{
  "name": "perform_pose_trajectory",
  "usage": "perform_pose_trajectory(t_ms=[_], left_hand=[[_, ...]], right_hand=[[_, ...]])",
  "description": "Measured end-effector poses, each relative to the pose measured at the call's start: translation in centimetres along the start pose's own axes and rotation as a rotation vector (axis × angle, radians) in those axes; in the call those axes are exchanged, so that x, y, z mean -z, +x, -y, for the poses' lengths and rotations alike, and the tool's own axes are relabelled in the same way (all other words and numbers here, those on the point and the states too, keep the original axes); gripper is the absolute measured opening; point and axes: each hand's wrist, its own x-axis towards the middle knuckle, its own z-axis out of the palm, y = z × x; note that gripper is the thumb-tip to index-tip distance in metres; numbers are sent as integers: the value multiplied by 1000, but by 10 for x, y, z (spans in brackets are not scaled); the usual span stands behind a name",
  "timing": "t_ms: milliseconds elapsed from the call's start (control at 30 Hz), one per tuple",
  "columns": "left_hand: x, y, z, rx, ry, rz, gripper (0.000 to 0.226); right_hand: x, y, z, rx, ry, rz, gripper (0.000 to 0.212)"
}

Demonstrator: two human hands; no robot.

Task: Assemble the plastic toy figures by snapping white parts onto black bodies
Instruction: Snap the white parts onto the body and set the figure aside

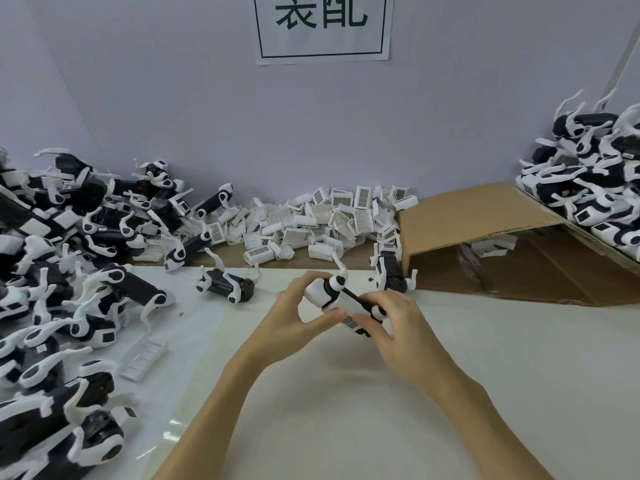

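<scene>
Just above the middle of the frame, both hands hold one toy figure (346, 304) over the pale table (485, 358). The left hand (294, 311) comes in from the lower left, its fingers curled around the figure's white end piece (317, 292), thumb pressed beneath it. The right hand (394, 327) comes in from the lower right and is closed on the black body (360, 303), fingers wrapped over its right end, so the figure lies between the two hands, tilted with its white end up and to the left. A curved white leg (341, 268) sticks up from the figure, above the fingers. A barcode label (349, 321) shows on the underside, between the two thumbs.

At the left edge of the frame a large heap of black-and-white figures (59, 271) spreads over the table. A single figure (225, 285) lies on the table left of the hands, apart from them. Along the back wall, centre, sits a pile of loose white parts (311, 220). To the right a brown cardboard box (485, 237) lies open on its side, with another heap of figures (595, 181) on top at the upper right. A paper sign (323, 27) hangs on the wall at the top.
</scene>
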Motion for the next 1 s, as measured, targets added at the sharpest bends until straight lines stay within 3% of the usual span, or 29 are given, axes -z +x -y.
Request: perform_pose_trajectory(t_ms=[133, 333, 467, 533, 667, 833, 1000], left_hand=[[4, 1, -3, -30, -95, -57, 38], [8, 0, -3, -63, -181, -2, 39], [6, 1, -2, -74, -200, -43, 36], [3, 2, -4, -18, -232, -89, 30], [-5, 4, -4, 182, -315, -169, 25], [-18, 5, -1, 185, -325, -136, 33], [-15, 1, -2, 29, -233, -101, 38]], right_hand=[[-2, -3, 9, 25, 34, -42, 46], [-2, -4, 16, 44, 98, -129, 18], [1, -4, 18, 56, 70, -167, 15], [-1, -4, 20, 65, 70, -175, 25], [-11, -6, 26, 89, -66, -118, 68], [-13, -5, 22, 119, -146, -199, 55], [-5, -3, 20, 107, -134, -70, 54]])
